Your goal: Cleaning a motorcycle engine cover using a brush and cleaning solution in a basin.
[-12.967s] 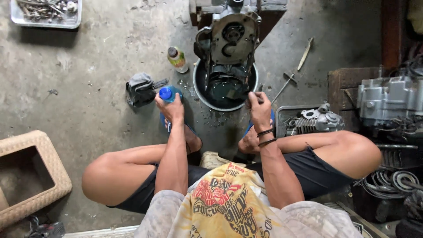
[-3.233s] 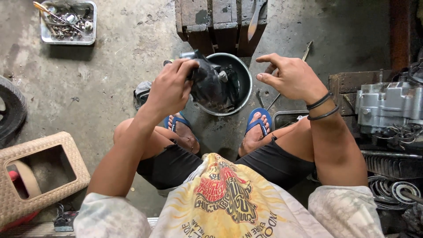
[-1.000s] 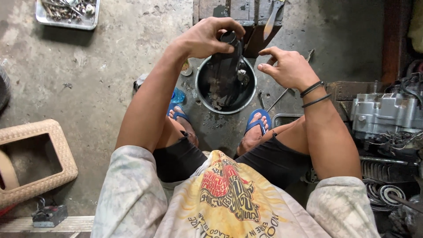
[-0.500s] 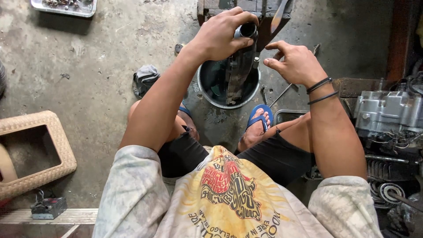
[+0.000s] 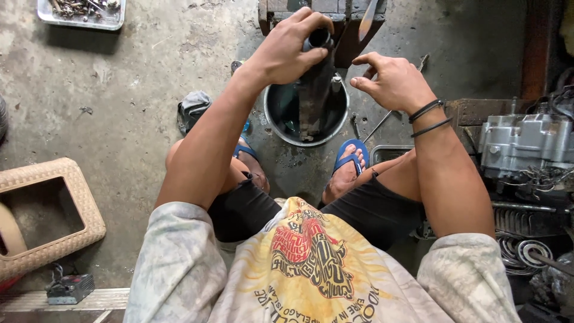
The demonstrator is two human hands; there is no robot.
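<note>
Gripping the dark engine part [image 5: 315,90] over the round tub [image 5: 281,122] at twelve o'clock, the left hand [image 5: 287,51] holds tight while the right hand [image 5: 391,81] waits open, washing seemingly unfinished.

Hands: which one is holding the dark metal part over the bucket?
The left hand. It has a grip on the dark metal part above the round bucket; the right hand, wearing black wristbands, is open and empty.

Pale shirt, black shorts, perhaps wristbands [image 5: 429,118].
</note>
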